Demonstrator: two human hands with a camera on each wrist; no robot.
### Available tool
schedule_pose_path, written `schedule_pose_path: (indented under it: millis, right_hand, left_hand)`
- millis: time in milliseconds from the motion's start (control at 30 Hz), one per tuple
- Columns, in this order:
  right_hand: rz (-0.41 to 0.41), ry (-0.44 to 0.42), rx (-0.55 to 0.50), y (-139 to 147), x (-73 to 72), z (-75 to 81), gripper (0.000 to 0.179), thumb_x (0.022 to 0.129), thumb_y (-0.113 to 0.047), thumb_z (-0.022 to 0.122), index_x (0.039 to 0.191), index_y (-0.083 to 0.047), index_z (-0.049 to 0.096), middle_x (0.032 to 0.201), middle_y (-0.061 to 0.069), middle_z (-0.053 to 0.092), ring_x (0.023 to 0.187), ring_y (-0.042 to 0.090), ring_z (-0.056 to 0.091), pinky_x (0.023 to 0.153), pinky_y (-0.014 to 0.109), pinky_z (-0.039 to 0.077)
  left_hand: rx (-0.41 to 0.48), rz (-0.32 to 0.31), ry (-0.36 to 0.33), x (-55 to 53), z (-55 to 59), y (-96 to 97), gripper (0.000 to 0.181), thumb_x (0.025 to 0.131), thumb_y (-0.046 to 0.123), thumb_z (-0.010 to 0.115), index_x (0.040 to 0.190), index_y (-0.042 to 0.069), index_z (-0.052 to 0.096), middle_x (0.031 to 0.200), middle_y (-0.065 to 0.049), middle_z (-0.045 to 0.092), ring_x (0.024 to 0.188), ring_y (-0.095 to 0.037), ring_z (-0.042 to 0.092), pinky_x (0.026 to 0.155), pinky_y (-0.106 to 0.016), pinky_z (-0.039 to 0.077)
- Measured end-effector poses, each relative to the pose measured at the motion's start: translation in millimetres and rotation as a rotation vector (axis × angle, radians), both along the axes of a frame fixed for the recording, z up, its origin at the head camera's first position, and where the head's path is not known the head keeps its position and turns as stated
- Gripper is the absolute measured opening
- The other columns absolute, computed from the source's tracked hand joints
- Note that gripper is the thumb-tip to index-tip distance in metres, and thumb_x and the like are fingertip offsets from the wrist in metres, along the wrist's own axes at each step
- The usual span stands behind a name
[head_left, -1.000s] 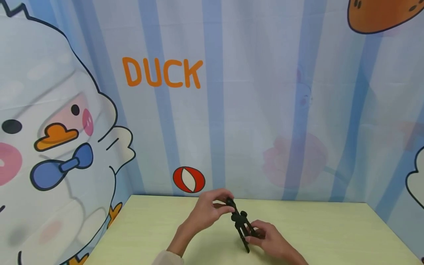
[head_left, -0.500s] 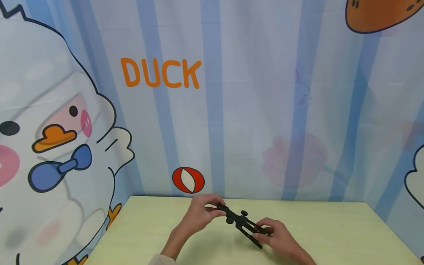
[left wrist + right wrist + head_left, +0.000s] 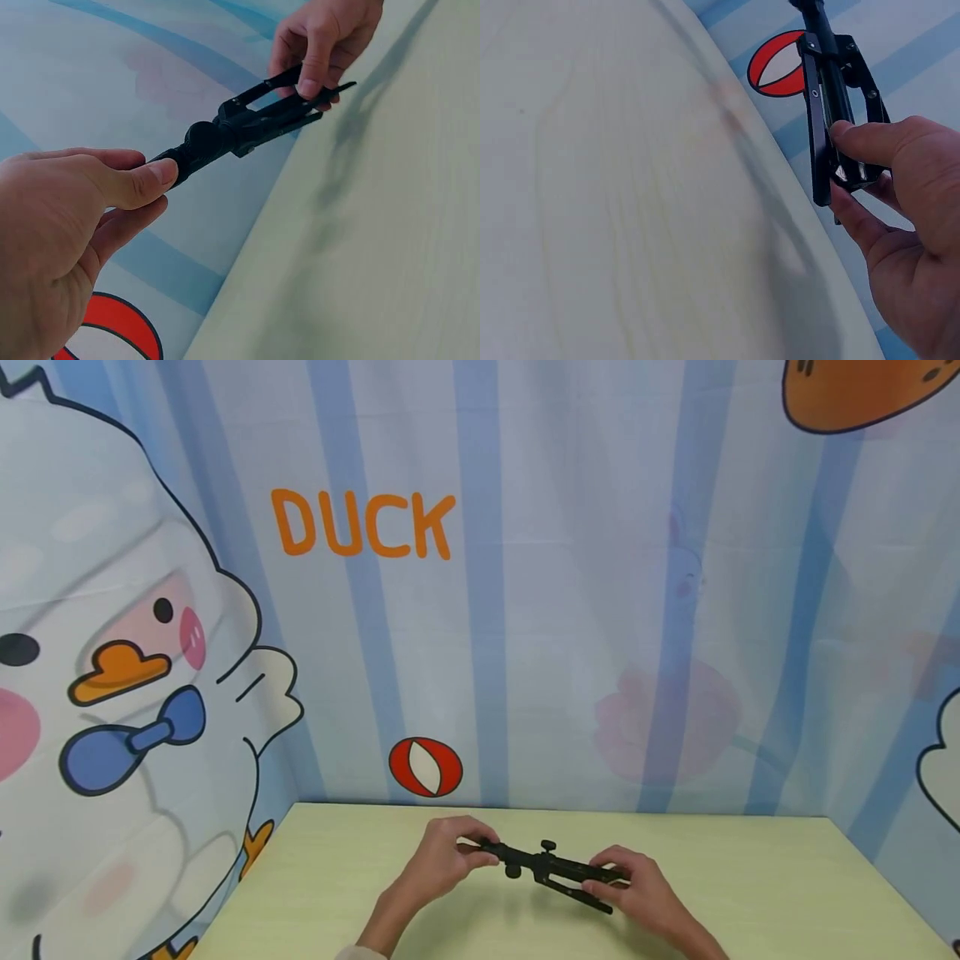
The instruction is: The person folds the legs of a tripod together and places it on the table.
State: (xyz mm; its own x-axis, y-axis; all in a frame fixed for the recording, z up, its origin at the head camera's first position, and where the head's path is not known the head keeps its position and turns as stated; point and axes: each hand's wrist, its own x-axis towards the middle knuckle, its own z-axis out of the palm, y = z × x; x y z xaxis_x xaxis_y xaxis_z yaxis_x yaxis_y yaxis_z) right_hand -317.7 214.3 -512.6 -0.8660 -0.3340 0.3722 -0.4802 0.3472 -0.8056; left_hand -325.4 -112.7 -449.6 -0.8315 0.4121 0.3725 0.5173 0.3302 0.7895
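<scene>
A small black tripod [image 3: 542,864] with round knobs is held nearly level above the table, its legs toward the right. My left hand [image 3: 442,858] pinches the head end between thumb and fingers. At the leg end, my right hand [image 3: 637,887] grips the tripod with thumb and fingertips. In the left wrist view, the tripod [image 3: 225,135] stretches between both hands, a round knob near the left thumb. Seen from the right wrist, the right thumb presses the middle of the tripod [image 3: 832,82], with legs slightly spread on either side of the central column.
The pale yellow table [image 3: 345,902] lies below, with the tripod's shadow on it. Behind its far edge hangs a blue-striped curtain [image 3: 555,610] with cartoon prints and the word DUCK. A large printed duck [image 3: 127,827] covers the left side.
The tripod has turned from steeply slanted to nearly level, its leg end swinging right and upward. The left hand has moved left and down, the right hand to the right.
</scene>
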Motion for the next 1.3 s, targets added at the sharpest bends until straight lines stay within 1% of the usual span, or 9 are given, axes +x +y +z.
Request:
schedule_pose_path:
  millis: [100, 300, 400, 533, 667, 733, 900, 1067, 1300]
  right_hand:
    - [0.0, 0.003, -0.015, 2, 0.3, -1.0, 0.019, 0.089, -0.007, 0.082, 0.105, -0.002, 0.074, 0.102, 0.01, 0.069, 0.083, 0.008, 0.069, 0.068, 0.027, 0.062]
    - [-0.012, 0.017, -0.022, 3, 0.9, -0.9, 0.02, 0.087, -0.004, 0.083, 0.105, -0.002, 0.074, 0.102, 0.011, 0.069, 0.086, 0.009, 0.071, 0.072, 0.026, 0.063]
    - [-0.027, 0.026, -0.013, 3, 1.1, -0.4, 0.02, 0.086, -0.004, 0.083, 0.104, -0.003, 0.075, 0.101, 0.01, 0.068, 0.086, 0.01, 0.072, 0.072, 0.026, 0.063]
    - [-0.036, 0.032, 0.004, 2, 0.5, 0.9, 0.019, 0.086, -0.004, 0.083, 0.104, -0.005, 0.076, 0.1, 0.009, 0.067, 0.086, 0.01, 0.072, 0.074, 0.026, 0.063]
    - [-0.038, 0.012, 0.014, 3, -0.7, 0.9, 0.018, 0.087, -0.005, 0.083, 0.104, -0.004, 0.076, 0.1, 0.008, 0.067, 0.086, 0.011, 0.072, 0.074, 0.026, 0.063]
    - [-0.033, 0.001, 0.012, 3, -0.9, 0.3, 0.019, 0.088, -0.005, 0.082, 0.105, -0.003, 0.075, 0.101, 0.008, 0.067, 0.087, 0.011, 0.072, 0.074, 0.026, 0.063]
    - [-0.028, 0.008, 0.008, 3, -1.9, -2.4, 0.02, 0.088, -0.001, 0.081, 0.107, 0.0, 0.074, 0.102, 0.01, 0.067, 0.087, 0.014, 0.073, 0.074, 0.026, 0.063]
    - [-0.048, -0.001, 0.008, 2, -3.8, -5.4, 0.021, 0.087, 0.0, 0.081, 0.107, 0.0, 0.074, 0.102, 0.011, 0.067, 0.086, 0.014, 0.072, 0.074, 0.026, 0.063]
    - [-0.073, -0.022, 0.035, 0, -6.4, -12.1, 0.021, 0.088, -0.002, 0.081, 0.107, -0.001, 0.074, 0.102, 0.01, 0.068, 0.086, 0.012, 0.072, 0.073, 0.024, 0.062]
  left_hand:
    - [-0.008, -0.002, -0.007, -1.2, -7.7, -1.2, 0.023, 0.082, -0.007, 0.083, 0.099, 0.007, 0.078, 0.098, -0.001, 0.073, 0.088, -0.012, 0.072, 0.077, -0.025, 0.062]
    - [0.002, -0.011, -0.022, -4.3, -22.1, -3.7, 0.023, 0.083, -0.01, 0.081, 0.101, 0.004, 0.077, 0.099, -0.004, 0.072, 0.092, -0.018, 0.073, 0.079, -0.026, 0.062]
    - [-0.011, 0.004, -0.027, -5.8, -28.2, -4.0, 0.023, 0.083, -0.011, 0.08, 0.102, 0.004, 0.077, 0.099, -0.003, 0.073, 0.091, -0.016, 0.072, 0.08, -0.025, 0.062]
    - [-0.045, 0.034, -0.052, -7.4, -35.4, -4.0, 0.025, 0.084, -0.011, 0.079, 0.105, 0.003, 0.078, 0.1, -0.003, 0.074, 0.091, -0.014, 0.072, 0.081, -0.025, 0.062]
    - [-0.06, 0.027, -0.061, -8.5, -41.6, -5.0, 0.026, 0.085, -0.012, 0.078, 0.107, 0.002, 0.078, 0.103, -0.005, 0.074, 0.094, -0.018, 0.072, 0.081, -0.027, 0.062]
    - [-0.067, 0.016, -0.06, -9.3, -44.7, -5.6, 0.026, 0.085, -0.014, 0.077, 0.107, 0.001, 0.078, 0.104, -0.005, 0.073, 0.096, -0.02, 0.073, 0.081, -0.027, 0.062]
    - [-0.086, 0.002, -0.051, -11.2, -51.1, -6.5, 0.026, 0.085, -0.015, 0.076, 0.106, 0.001, 0.078, 0.103, -0.006, 0.073, 0.095, -0.02, 0.073, 0.08, -0.025, 0.062]
    - [-0.109, 0.01, -0.034, -13.9, -55.8, -7.2, 0.025, 0.084, -0.015, 0.077, 0.104, 0.0, 0.079, 0.101, -0.005, 0.072, 0.093, -0.019, 0.073, 0.079, -0.025, 0.062]
    - [-0.152, 0.022, 0.023, -17.4, -61.8, -7.3, 0.024, 0.084, -0.015, 0.077, 0.103, 0.0, 0.079, 0.098, -0.005, 0.073, 0.09, -0.02, 0.073, 0.078, -0.022, 0.061]
